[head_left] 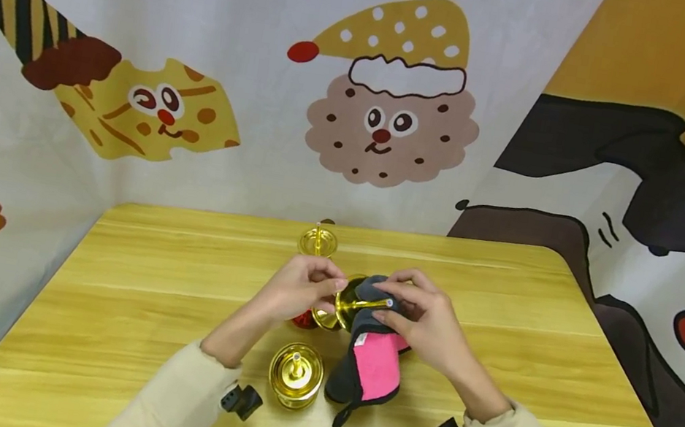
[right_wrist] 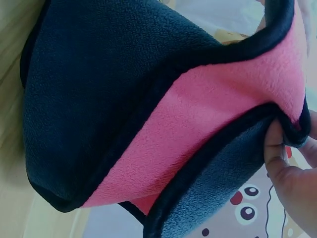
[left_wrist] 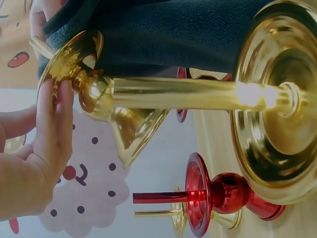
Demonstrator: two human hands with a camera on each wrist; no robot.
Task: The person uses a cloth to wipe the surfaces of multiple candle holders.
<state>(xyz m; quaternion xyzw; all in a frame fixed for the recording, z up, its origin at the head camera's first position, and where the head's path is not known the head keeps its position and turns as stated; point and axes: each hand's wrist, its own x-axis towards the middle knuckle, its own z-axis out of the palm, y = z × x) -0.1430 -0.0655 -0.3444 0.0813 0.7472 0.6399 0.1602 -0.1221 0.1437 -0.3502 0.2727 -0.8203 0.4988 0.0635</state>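
My left hand [head_left: 308,286] grips a shiny gold candlestick [head_left: 346,311] by its dish, off the table and tilted so that its spike points to the right. My right hand [head_left: 429,319] pinches a cloth [right_wrist: 114,99], dark grey-blue on one side and pink on the other, with black edging. The cloth lies against the candlestick's dish, and its lower part hangs toward me. In the left wrist view, the held candlestick [left_wrist: 94,96] shows its round knob and flared foot, with the left fingers [left_wrist: 47,114] against the dish.
Another gold candlestick [head_left: 296,372] stands upright on the wooden table [head_left: 169,306] near me. A red candlestick [left_wrist: 230,193] stands beyond it, partly hidden by the left hand in the head view. Farther back is one more gold candlestick [head_left: 318,241], near the patterned curtain [head_left: 225,19].
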